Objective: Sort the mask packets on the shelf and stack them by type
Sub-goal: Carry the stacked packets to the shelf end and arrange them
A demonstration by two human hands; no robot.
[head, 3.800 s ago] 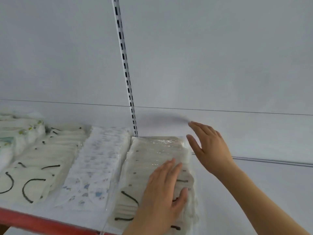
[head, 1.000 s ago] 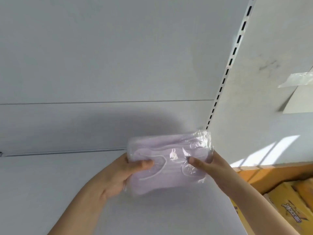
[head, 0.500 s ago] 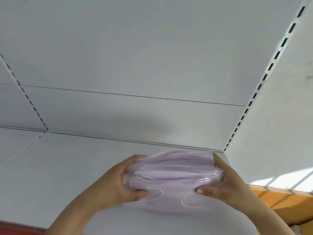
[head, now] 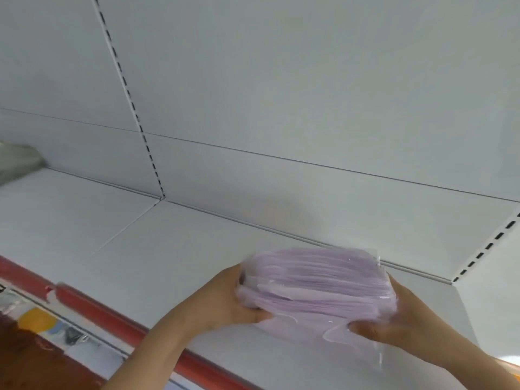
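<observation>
Placing step: purple packets (head: 318, 285) clamped between left hand (head: 225, 301) and right hand (head: 405, 325), fingers curled round ends, low over shelf (head: 168, 249) near right corner. Next: set down flat, release.

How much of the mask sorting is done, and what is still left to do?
Done: hard to say, since only a greyish bundle shows at the shelf's far left. In hand: the left hand and right hand grip a stack of purple mask packets low over the white shelf, near its right end. Left: set it down and let go, probably.
</observation>
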